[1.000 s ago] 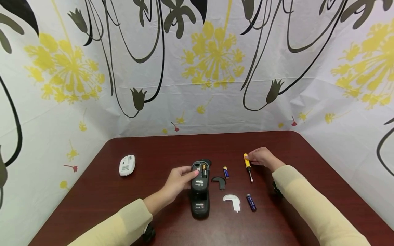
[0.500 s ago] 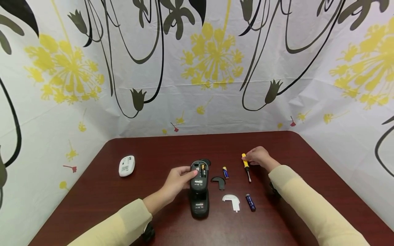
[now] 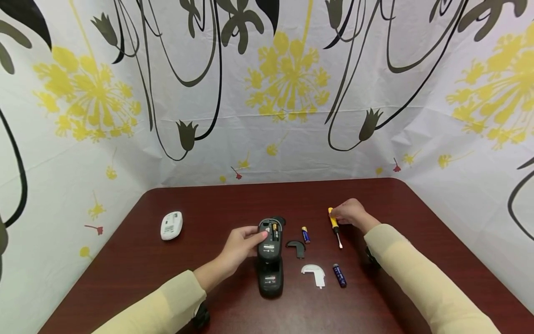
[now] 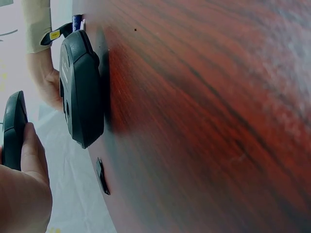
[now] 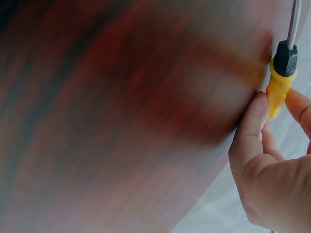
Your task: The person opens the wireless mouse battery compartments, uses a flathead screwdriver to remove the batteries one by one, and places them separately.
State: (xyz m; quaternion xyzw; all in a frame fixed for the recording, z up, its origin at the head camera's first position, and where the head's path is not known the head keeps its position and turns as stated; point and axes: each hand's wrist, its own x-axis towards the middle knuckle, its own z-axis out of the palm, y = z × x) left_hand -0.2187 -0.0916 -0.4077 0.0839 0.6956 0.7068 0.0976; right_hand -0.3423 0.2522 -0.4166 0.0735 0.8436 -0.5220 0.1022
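My left hand (image 3: 238, 250) grips a black computer mouse (image 3: 269, 248), underside up, with the thumb on it near the uncovered battery slot. One battery (image 3: 275, 231) shows in that slot. A second black mouse (image 3: 270, 280) lies underside up on the table, nearer to me; the left wrist view shows the held mouse (image 4: 14, 126) raised beyond it. With thumb and fingertips my right hand (image 3: 352, 212) pinches a screwdriver (image 3: 334, 223) by its yellow handle, the metal shaft directed toward me. In the right wrist view the screwdriver's handle (image 5: 278, 92) sits between thumb and fingers.
Between the hands lie a dark battery cover (image 3: 299, 249), a white battery cover (image 3: 315, 274), one blue battery (image 3: 306, 234) and another blue battery (image 3: 340, 275). A white mouse (image 3: 171, 225) lies at the far left. Patterned cloth (image 3: 267, 153) hangs behind the table (image 3: 217, 199).
My right hand has shifted slightly left with the screwdriver, whose angle has changed a little. My left hand and the held mouse stay in place.
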